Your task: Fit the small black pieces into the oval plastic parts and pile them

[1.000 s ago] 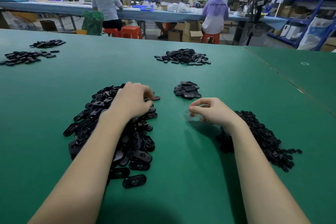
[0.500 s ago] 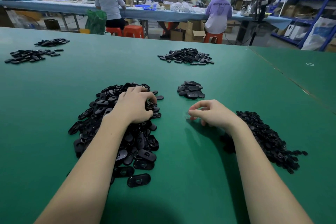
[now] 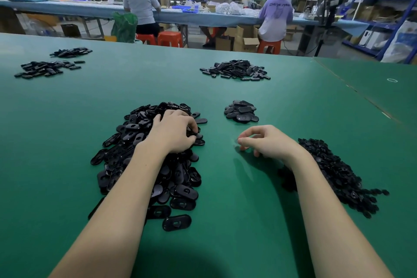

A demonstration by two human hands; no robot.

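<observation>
While the left hand [image 3: 173, 133] curls its fingers into the heap of oval plastic parts [image 3: 144, 156] on the green worktop [image 3: 56, 142], the right hand [image 3: 266, 141] hovers with its fingers bent, whether pinching anything I cannot tell.

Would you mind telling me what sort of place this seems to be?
Most likely a small factory assembly floor: heaps of black oval parts on a green worktable, seated workers at a long bench, and storage shelving on the right.

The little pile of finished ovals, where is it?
In the head view, the little pile sits on the green table, just beyond the right hand and right of the big oval heap.
</observation>
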